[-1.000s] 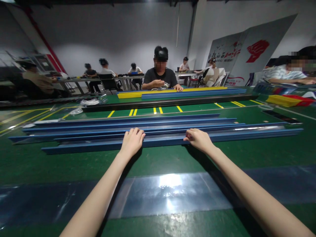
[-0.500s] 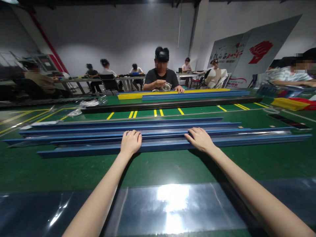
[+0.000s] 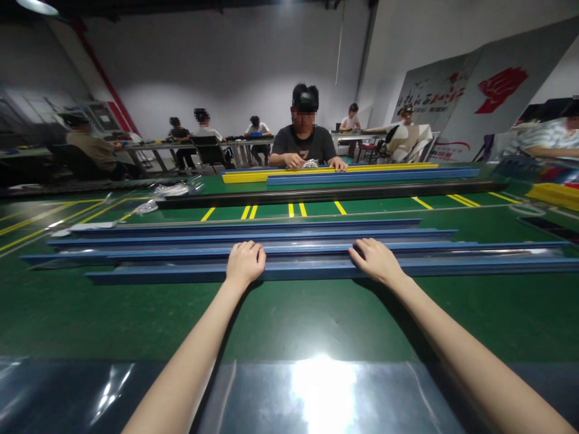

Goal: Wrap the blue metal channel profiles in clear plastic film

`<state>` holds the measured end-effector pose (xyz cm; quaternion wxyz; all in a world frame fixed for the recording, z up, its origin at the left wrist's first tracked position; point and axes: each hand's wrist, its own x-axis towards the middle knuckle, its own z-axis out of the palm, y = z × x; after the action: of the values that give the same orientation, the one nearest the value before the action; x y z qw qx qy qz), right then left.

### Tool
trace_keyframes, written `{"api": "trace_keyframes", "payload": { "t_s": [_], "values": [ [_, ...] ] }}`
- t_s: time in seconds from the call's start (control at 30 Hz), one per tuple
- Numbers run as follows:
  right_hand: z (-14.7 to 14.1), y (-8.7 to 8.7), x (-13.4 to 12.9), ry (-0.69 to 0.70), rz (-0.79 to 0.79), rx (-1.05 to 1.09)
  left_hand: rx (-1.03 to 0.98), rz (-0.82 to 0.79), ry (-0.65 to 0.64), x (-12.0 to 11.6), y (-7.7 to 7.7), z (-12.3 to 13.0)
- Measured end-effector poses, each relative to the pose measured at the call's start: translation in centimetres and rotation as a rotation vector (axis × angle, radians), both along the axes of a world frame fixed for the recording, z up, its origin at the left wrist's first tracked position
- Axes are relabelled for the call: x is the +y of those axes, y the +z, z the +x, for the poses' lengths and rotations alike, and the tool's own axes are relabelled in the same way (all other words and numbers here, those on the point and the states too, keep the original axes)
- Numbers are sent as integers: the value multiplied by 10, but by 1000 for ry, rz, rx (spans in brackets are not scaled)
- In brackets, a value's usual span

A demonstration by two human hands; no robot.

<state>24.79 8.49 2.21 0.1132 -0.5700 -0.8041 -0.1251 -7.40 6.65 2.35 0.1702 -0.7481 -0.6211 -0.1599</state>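
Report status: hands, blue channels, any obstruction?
Left hand, right hand on nearest blue channel; grip unclear. Other blue channels behind, roughly parallel. Glossy sheet nearer camera, not blocking.

Channels (image 3: 307, 270) on table (image 3: 312, 307), bar (image 3: 330, 194) behind, sheet (image 3: 257, 395) before

The bare left hand (image 3: 245, 265) is palm down, fingers (image 3: 246, 246) bent; well apart to its right, the bare right hand (image 3: 377, 260) likewise, bare forearms (image 3: 190, 361) behind both.
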Motion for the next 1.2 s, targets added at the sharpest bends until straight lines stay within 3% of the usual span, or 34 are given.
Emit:
{"api": "trace_keyframes", "payload": {
  "t_s": [0.57,1.2],
  "values": [
    [-6,-1,32,-13,1,35,18,-67,103,29,3,2],
    [2,-4,21,40,59,-47,37,-79,138,21,1,10]
  ]
}}
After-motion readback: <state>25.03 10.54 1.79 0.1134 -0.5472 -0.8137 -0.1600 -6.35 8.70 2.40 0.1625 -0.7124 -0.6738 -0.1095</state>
